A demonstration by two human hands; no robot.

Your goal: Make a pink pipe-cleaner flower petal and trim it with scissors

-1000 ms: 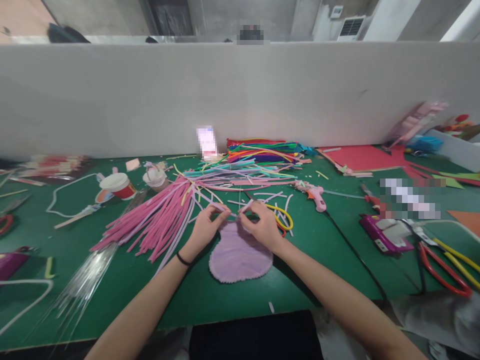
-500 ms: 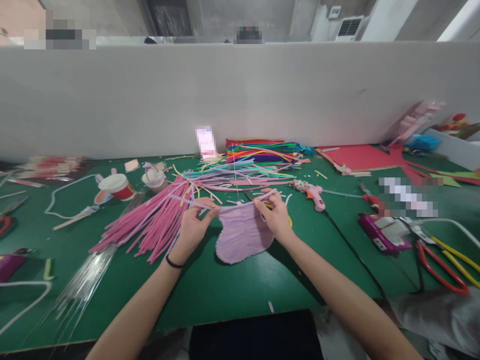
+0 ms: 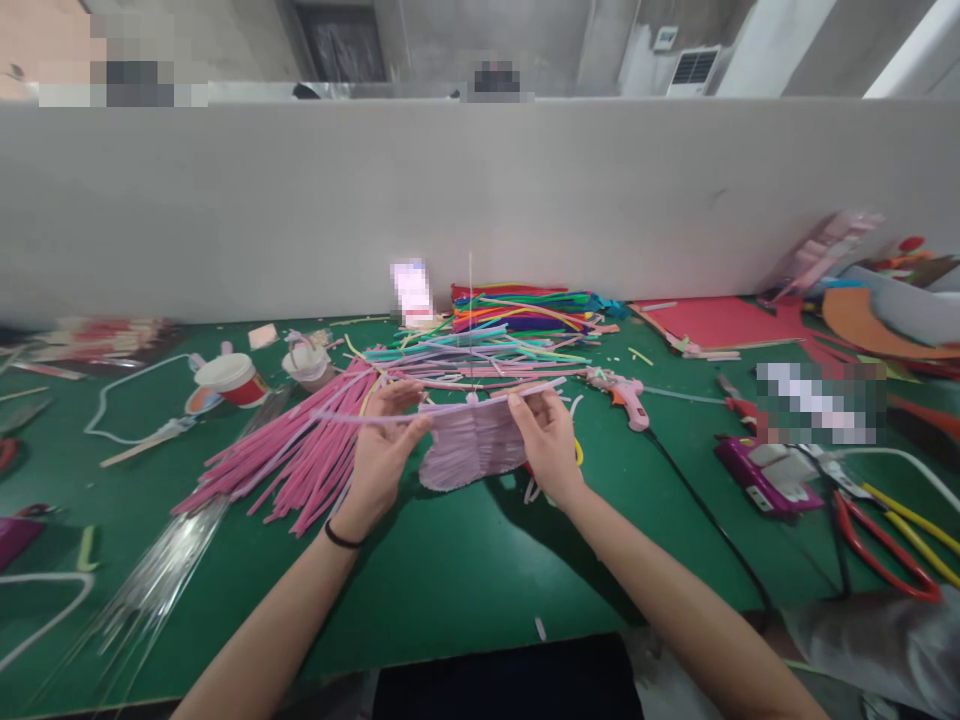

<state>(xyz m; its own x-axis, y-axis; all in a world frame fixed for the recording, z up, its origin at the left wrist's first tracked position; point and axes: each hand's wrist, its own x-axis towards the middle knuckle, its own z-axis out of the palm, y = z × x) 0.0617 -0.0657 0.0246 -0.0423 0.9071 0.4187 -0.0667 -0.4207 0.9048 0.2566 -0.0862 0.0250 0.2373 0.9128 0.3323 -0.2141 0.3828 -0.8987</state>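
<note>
A flat lilac piece [image 3: 476, 450] of pipe cleaners laid in rows, with a rounded, wavy lower outline, hangs just above the table between my hands. Along its top edge runs a lilac pipe cleaner [image 3: 337, 417], its loose end sticking out to the left. My left hand [image 3: 384, 450] pinches the top left corner and this pipe cleaner. At the top right, my right hand [image 3: 551, 440] pinches the same edge between thumb and fingers. A thin upright wire [image 3: 471, 320] rises from a small knob at the middle of the top edge.
Pink pipe cleaners [image 3: 300, 460] fan out on the left, over clear-wrapped wires [image 3: 161, 565]. Multicoloured pipe cleaners [image 3: 525, 310] lie at the back. A pink glue gun [image 3: 626, 400], purple power strip [image 3: 765, 480] and red-handled pliers [image 3: 877, 540] are on the right. Paper cup [image 3: 232, 380] stands left.
The lilac piece has tipped, so its face looks shorter, and shifted slightly left. Both hands keep their pinch. Orange sheets have come into view at the far right.
</note>
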